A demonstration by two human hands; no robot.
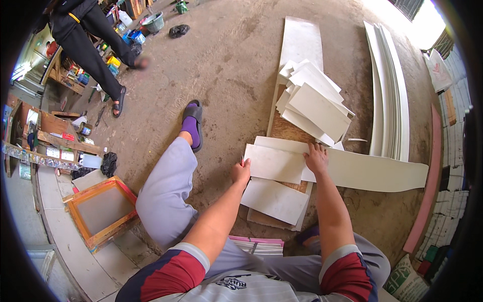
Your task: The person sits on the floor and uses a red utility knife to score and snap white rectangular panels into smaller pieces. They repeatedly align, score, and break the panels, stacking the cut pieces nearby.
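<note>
A white rectangular board (275, 163) lies over a long white strip (375, 168), which stretches away to the right. At the board's left edge my left hand (241, 171) is closed; a small bit of red and a thin dark edge show by its fingers, too small to name. My right hand (316, 158) presses down with fingers spread at the board's right end, on the strip. Closer to me another white piece (276, 200) rests on a brown wooden board (271, 220). Beyond my hands lies a loose pile of cut white pieces (319, 110).
Long white sheets (390, 95) are stacked at the right, near a pink strip (425, 186). A wood-framed screen (103, 211) lies at the left. A person in dark trousers (90, 45) stands at the far left by paint cans and buckets (153, 22). Bundled strips (257, 245) lie between my legs.
</note>
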